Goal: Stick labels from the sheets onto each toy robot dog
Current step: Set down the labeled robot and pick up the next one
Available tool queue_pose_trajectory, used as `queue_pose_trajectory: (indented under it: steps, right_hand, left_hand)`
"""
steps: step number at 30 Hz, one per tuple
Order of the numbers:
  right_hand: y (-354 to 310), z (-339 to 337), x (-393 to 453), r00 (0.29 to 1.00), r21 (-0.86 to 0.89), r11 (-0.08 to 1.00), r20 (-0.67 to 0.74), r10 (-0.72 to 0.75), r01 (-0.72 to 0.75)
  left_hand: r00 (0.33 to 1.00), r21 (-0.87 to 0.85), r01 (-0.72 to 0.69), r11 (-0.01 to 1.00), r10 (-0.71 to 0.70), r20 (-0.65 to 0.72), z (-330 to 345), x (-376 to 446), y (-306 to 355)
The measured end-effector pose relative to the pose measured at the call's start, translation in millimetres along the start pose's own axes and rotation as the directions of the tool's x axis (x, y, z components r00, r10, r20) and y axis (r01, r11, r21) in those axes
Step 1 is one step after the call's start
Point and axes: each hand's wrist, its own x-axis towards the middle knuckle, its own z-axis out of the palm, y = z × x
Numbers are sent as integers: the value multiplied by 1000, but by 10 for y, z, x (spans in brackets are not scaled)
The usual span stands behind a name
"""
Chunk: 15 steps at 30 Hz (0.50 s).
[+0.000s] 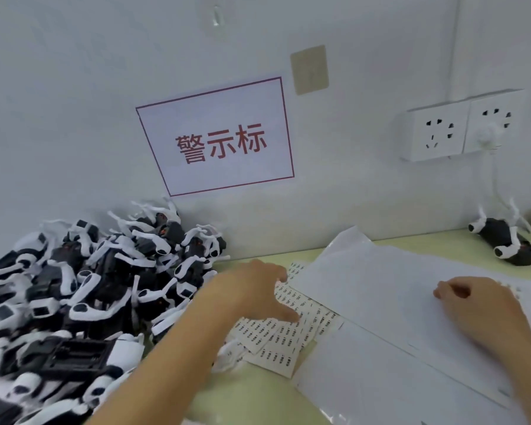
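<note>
Pale green table (258, 397): big dog pile (83, 289) awaiting labels, one dog (503, 240) apart. Left hand (258, 289) spread on label sheets (288, 326); right hand (478, 308) loosely curled on white sheets (380, 289), grasp unclear.

The left side of the table (258, 400) is blocked by a heap of toy robot dogs (83, 289). Bare table is left along the back edge, between the heap and a lone toy robot dog (503, 240) at the right corner. The middle is covered by flat label sheets (285, 329) and white backing sheets (380, 302).
</note>
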Motion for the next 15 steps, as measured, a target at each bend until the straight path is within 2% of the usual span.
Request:
queue_pose_trajectory:
  steps: [4,7,11,13,15]
  right_hand:
    - [1,-20,-4,1000,25,1000,19,1,-2]
    - [9,-35,3,1000,37,999,17,-7,6]
    - [20,-38,17,999,36,999,31,-3,2]
    - [14,-39,33,999,28,1000,42,3,-5]
    - [6,-35,45,999,21,1000,47,8,-9]
  left_hand:
    - [998,234,70,970,-69,-14,-237,225,-285]
    - [997,338,68,939,-77,13,-101,430,-522]
    - [993,583,119,803,-99,-66,318,637,-709]
    - [993,604,114,789,-68,-99,423,709,-704]
    - [990,530,93,843,-21,-139,408,720,-659]
